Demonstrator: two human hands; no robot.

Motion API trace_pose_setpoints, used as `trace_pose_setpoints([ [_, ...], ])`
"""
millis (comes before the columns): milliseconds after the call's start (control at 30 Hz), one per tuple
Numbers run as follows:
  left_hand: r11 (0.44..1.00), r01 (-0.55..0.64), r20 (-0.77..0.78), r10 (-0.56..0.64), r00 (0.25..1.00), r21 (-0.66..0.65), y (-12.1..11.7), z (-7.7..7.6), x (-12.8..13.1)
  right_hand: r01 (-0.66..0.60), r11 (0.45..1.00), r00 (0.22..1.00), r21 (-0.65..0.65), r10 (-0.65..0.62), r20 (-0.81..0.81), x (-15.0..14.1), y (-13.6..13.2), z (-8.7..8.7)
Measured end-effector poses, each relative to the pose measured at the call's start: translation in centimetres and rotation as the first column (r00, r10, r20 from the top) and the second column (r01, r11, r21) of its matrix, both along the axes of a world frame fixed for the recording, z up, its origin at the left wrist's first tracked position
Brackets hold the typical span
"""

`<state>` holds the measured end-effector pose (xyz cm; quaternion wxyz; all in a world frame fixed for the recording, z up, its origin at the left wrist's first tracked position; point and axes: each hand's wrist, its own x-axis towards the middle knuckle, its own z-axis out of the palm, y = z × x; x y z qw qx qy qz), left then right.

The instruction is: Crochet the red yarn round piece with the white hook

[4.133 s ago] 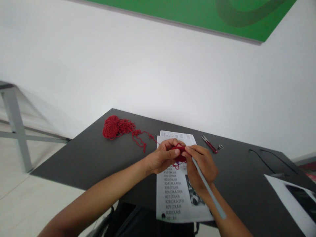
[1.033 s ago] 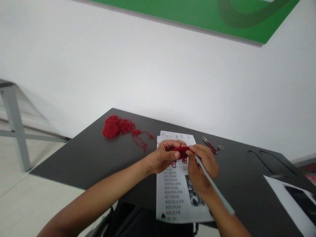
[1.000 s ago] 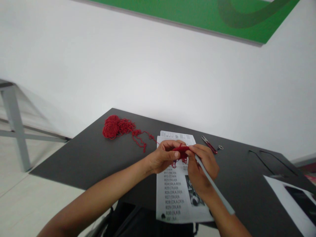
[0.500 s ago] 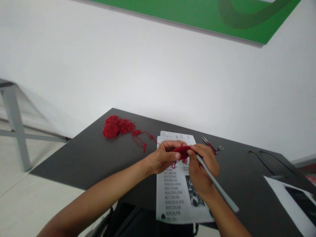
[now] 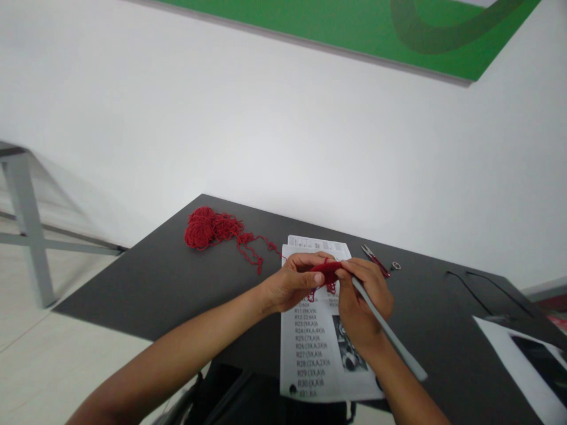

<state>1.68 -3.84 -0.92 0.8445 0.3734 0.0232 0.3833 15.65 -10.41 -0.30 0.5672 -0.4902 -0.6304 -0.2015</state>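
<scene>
Compared with the view about four seconds ago, I see the right hand (image 5: pixel 365 301) sitting slightly further right, and the long, slim grey tool handle (image 5: pixel 390 332) has swung outward, so that its blunt end now lies clear of the forearm, toward the lower right of the frame; against the last half second I notice hardly any change. The left hand (image 5: pixel 290 284), just right of the frame's centre, is partly closed, thumb in front and fingers curled behind, pinching the small, dark red piece of yarn work (image 5: pixel 330 271). The right hand is closed around the grey handle much like a pen, its thumb and forefinger tips meeting at the right end of the red piece; I cannot tell where the tool's tip sits. The red piece lies between the two hands, with short red loops hanging below it, above the white printed paper sheet (image 5: pixel 305 354) on the matt black tabletop (image 5: pixel 155 289). From the left hand, a thin strand runs to the fluffy red yarn ball (image 5: pixel 201 229), left of centre, which remains where it was.
</scene>
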Motion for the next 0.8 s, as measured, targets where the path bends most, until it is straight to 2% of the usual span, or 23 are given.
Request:
trace_pose_setpoints([
  [433,1.000,-0.002,0.016,0.001,1.000,0.028,0.16,-0.29,0.09,-0.018,1.000,1.000,-0.012,0.018,-0.003,-0.02,-0.04,-0.05],
  [667,1.000,0.004,-0.004,-0.004,1.000,-0.022,0.29,-0.19,0.07,-0.080,0.996,0.989,-0.034,0.075,-0.125,0.24,0.25,-0.51],
  [800,0.999,-0.030,-0.002,0.030,1.000,-0.026,0.41,-0.01,0.10,-0.105,0.993,0.987,-0.055,0.097,-0.132,0.19,0.36,-0.49],
])
